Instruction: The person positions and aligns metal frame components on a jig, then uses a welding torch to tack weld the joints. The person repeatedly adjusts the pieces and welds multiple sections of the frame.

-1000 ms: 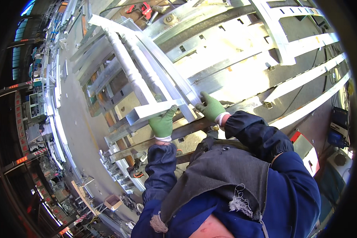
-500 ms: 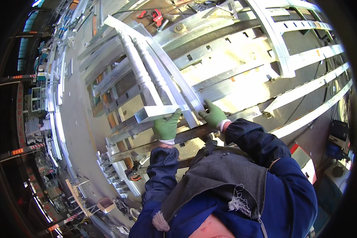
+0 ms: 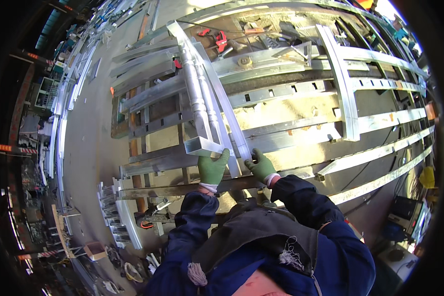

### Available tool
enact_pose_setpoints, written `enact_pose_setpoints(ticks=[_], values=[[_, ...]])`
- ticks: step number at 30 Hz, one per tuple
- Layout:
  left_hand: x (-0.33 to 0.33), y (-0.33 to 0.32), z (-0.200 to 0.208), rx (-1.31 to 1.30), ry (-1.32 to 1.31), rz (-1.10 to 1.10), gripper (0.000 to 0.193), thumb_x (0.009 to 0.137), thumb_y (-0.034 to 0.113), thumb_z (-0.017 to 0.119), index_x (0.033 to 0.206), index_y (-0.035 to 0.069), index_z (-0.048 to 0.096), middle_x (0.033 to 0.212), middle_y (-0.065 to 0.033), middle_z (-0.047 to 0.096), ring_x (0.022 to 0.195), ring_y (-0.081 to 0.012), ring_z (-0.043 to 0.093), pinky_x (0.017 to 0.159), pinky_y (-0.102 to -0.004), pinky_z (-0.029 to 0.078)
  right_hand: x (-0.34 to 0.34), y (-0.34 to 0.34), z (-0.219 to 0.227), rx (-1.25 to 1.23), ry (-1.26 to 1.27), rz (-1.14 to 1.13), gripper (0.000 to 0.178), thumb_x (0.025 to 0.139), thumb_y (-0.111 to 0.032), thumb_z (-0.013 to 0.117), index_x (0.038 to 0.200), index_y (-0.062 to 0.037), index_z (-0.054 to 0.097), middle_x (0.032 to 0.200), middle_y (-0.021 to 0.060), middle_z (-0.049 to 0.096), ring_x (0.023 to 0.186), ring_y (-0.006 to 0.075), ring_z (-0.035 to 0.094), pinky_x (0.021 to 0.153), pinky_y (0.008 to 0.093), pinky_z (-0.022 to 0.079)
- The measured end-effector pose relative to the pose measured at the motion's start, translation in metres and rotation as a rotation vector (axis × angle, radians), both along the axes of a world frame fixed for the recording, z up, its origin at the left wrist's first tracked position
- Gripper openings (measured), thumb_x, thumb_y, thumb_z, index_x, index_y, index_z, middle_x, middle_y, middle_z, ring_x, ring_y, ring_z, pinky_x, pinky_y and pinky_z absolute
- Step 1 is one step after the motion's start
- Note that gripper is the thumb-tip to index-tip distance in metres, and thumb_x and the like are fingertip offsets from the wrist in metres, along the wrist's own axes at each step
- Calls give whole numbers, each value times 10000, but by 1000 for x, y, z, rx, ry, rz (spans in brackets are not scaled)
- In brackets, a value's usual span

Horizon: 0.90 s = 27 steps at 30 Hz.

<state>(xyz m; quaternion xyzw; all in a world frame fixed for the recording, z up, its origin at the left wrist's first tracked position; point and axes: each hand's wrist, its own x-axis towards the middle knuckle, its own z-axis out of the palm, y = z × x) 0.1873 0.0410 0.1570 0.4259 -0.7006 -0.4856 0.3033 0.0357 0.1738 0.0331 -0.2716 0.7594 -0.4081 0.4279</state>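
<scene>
Left of centre: a metal baluster panel (image 3: 197, 98), its end tube (image 3: 198, 144) clasped by the left hand (image 3: 213, 168), apparently for steadiness; the right hand (image 3: 261, 166) touches the adjacent long bar (image 3: 235, 123), grip closure indeterminable.

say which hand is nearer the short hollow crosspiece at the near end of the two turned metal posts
Left. The left hand holds the short hollow crosspiece at its near side; the right hand is apart from it, farther right, by a long metal bar.
</scene>
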Motion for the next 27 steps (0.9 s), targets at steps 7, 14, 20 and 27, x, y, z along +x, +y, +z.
enact_pose_setpoints(ticks=[7,14,20,27], values=[[3,-2,-20,-35,104,-11,319,903,123,885,1093,-12,667,963,-75,742,843,-177,720,737,-347,595,-5,8,38,-6,454,105,758,943,-344,783,1544,13,490,1396,301,652,1229,469,665,1024,496,555],[3,-7,-24,-24,150,-74,415,901,115,886,1204,-9,630,1080,-85,736,923,-189,731,788,-344,605,7,-14,75,-379,456,140,785,880,-295,837,1502,47,502,1376,307,647,1201,495,655,1026,520,546],[7,-3,12,27,244,-155,628,901,117,880,1414,-1,537,1255,-109,696,1132,-208,683,974,-372,571,25,-38,87,-502,500,188,925,824,-253,890,1558,74,431,1441,329,609,1302,482,627,1093,503,525],[35,-25,-25,-9,253,-368,844,946,172,850,1608,-43,373,1360,-129,661,1215,-204,657,1041,-363,544,55,-71,96,-599,326,42,683,856,-95,840,1462,12,544,1202,219,731,1077,356,734,940,413,592]])
